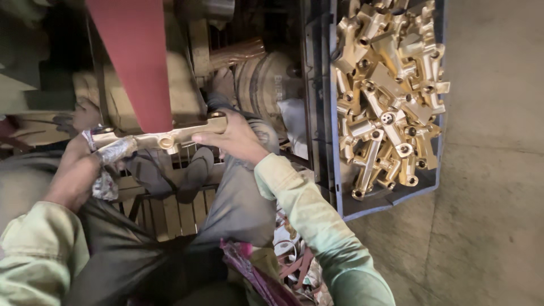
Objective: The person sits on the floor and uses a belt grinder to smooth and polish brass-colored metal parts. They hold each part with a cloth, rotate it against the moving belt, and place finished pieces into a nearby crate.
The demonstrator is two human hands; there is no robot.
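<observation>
Brass casting [161,137], long bar shape with round bosses, held level across the lap, its upper face pressed against the lower end of the red abrasive belt [135,62]. Left hand [76,170] grips the left end: fingers curled tight round it, with a scrap of crumpled cloth [110,156] wrapped between palm and metal. Right hand [238,136] takes the right end: thumb lies along the near edge, fingers folded over the top, closed on the part. Both sleeves pale green. Knees in grey trousers under the work, feet in dark sandals [195,173] on a slatted wooden platform [170,212]. Just to the right, a dark blue plastic crate [334,170] on the concrete floor [493,170], heaped with more brass castings [388,90] of the same kind, lying at all angles. Behind the belt, a dusty machine frame and a round drum [266,79]; details there too dark to read. Pink and red strips [255,272] lie near the right knee
</observation>
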